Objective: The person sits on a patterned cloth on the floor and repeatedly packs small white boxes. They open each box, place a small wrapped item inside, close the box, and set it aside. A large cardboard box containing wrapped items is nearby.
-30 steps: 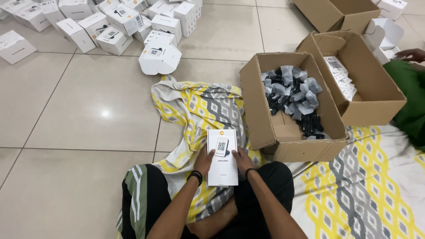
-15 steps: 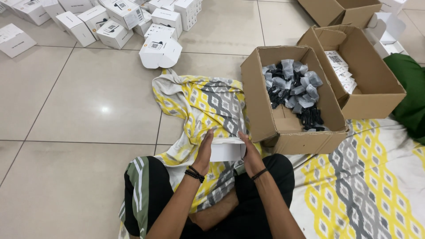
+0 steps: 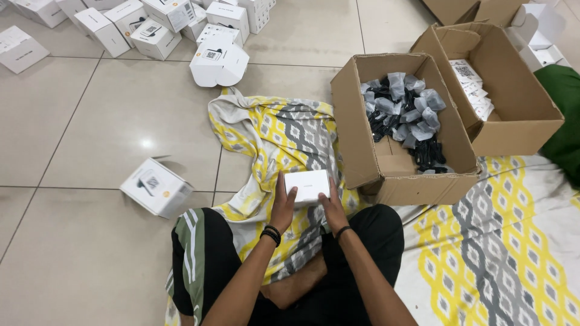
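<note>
I hold a small white box between both hands just above my lap, its long side facing me. My left hand grips its left end and my right hand its right end. Both wrists wear dark bands. Right of the box stands an open cardboard carton holding several black cables in clear bags. I sit cross-legged on a yellow, grey and white patterned cloth.
One white box lies tilted on the tile floor to my left. An open white box and several stacked white boxes sit farther off. A second carton holds leaflets. Green fabric shows at right.
The box was held flat with its printed face up; now it is turned edge-on between my hands. The view dropped lower, bringing the tilted white box on the floor into sight.
</note>
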